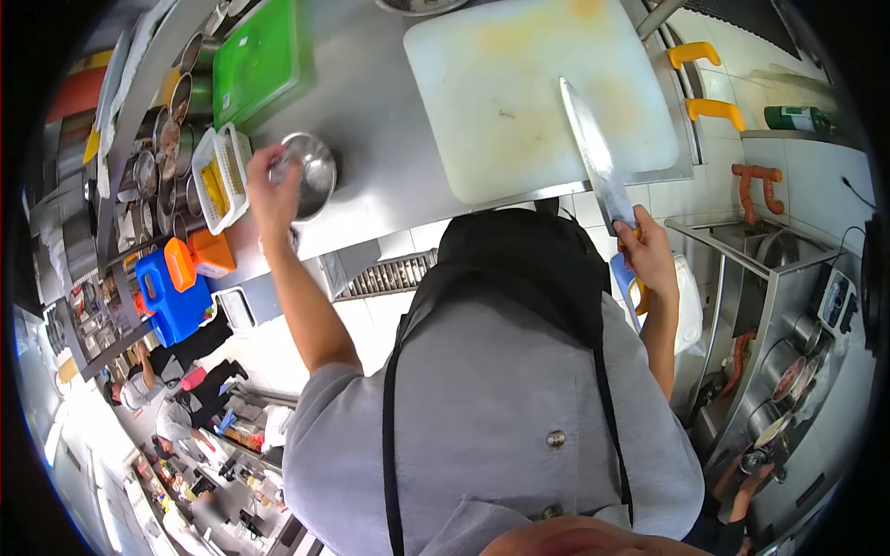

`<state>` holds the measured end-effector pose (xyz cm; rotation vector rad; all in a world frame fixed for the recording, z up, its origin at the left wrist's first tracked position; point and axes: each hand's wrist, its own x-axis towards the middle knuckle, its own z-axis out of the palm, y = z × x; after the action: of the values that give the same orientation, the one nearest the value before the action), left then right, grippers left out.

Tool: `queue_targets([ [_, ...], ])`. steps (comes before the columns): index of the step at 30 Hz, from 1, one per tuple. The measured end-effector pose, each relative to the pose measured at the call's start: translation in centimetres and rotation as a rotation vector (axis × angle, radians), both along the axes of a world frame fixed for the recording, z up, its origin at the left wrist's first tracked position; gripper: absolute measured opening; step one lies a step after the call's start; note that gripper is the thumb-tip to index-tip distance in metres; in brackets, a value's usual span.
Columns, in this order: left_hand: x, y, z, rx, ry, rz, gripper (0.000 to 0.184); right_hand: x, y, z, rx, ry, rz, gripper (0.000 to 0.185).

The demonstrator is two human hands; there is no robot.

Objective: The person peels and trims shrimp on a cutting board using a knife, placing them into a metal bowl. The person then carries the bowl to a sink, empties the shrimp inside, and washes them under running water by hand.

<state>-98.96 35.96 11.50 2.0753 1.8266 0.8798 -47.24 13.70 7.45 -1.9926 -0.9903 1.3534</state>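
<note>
My right hand is wrapped round the yellow handle of a large kitchen knife. Its long blade points away from me over the near right part of a white cutting board. The board has yellowish stains and a small dark scrap on it. On the left, my left hand is at the near left side of a round metal bowl, thumb and fingers closed about its rim. The fingers are slightly blurred, and the bowl's contents are hard to make out.
Beside the bowl stand a white basket with yellow items and a green-lidded container. Blue and orange containers sit at the counter's left end. Metal pots line a shelf farther left. Yellow handles hang right of the board. Other people work in the background.
</note>
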Motion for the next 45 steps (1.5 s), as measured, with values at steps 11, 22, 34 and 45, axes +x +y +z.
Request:
queue_targets([
  [11,9.5,13.9,-3.2,0.042,0.048,-0.186,0.032,-0.2,1.3,0.4,-0.003,0.024,-0.01,0.02],
  [22,26.2,28.7,-9.9,-0.484,0.644,0.1,0.064,-0.6,-4.3,-0.2,-0.001,0.091,-0.293,0.019],
  [34,30.1,21.9,-8.0,0.124,0.068,-0.439,0.034,-0.9,-4.5,-0.3,0.01,0.083,-0.315,0.022],
  [45,35.2,0.7,-8.4,-0.16,-0.077,-1.016,0.029,-1.7,-3.4,-1.7,-0.058,0.276,-0.298,0.02],
])
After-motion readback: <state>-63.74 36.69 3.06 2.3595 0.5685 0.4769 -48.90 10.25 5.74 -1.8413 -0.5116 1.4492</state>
